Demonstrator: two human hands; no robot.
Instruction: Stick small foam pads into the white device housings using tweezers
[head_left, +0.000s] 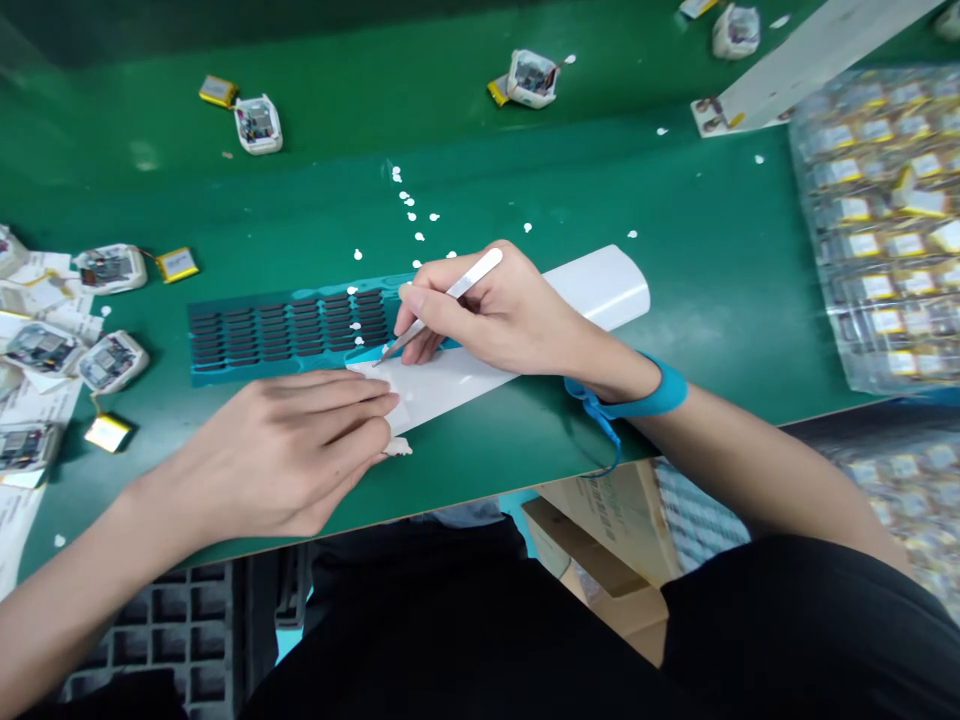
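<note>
My right hand (487,310) grips metal tweezers (469,278) between thumb and fingers, their tips touching the left end of a white glossy sheet (450,385). The sheet's right end curls up beyond my wrist. My left hand (307,440) lies on the sheet's left end with its fingers pressed together, pinning it to the table. Behind both hands is a teal strip (289,328) with rows of thin dark pieces, partly hidden by my right hand. Small white round stickers (412,216) are scattered behind and on the strip.
White-cased circuit units with yellow batteries sit at the left (112,360) and back (532,78). A clear tray of batteries (877,240) stands right, near a white metal bracket (795,70). The green table (720,330) ends in front; a cardboard box (615,520) is below.
</note>
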